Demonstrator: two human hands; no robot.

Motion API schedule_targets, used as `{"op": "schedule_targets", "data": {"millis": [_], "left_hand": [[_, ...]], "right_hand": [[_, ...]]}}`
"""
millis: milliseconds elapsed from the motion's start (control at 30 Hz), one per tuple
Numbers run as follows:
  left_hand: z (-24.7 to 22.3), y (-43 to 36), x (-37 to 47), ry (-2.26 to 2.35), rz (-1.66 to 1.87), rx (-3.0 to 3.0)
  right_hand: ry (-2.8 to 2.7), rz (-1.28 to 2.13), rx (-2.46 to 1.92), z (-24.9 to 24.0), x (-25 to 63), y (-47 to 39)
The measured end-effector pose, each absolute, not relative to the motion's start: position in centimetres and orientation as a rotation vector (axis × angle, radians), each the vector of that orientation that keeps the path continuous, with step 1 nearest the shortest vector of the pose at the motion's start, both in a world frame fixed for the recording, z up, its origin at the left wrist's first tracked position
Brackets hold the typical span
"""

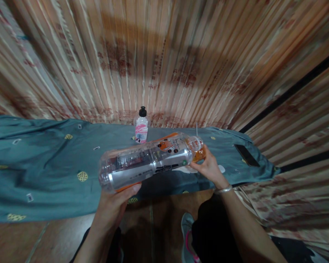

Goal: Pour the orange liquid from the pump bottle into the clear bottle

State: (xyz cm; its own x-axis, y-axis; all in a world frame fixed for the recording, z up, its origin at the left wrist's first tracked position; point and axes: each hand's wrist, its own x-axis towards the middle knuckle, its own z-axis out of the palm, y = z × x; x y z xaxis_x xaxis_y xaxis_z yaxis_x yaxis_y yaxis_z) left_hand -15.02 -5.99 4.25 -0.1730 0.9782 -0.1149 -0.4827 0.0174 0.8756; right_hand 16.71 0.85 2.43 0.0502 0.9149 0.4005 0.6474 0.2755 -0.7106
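On the cloth-covered table (57, 164), a black-capped bottle (141, 128) stands near the back edge, a dark phone (246, 155) near the right end.

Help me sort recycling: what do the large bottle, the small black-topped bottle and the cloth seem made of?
Large bottle: probably clear, glossy plastic; its ends are see-through and catch highlights.
Small bottle: likely clear plastic too, see-through near the shoulder, though glass can't be ruled out.
Cloth: fabric, smooth with a faint sheen, showing soft creases; fibre unclear.
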Motion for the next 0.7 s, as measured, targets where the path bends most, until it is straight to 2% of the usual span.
{"op": "schedule_targets", "data": {"millis": [700], "left_hand": [[4.6,-5.7,-14.9,0.925,1.508,0.709]], "right_hand": [[-1.695,0.366,-1.439,2.3,16.8,0.9]]}}
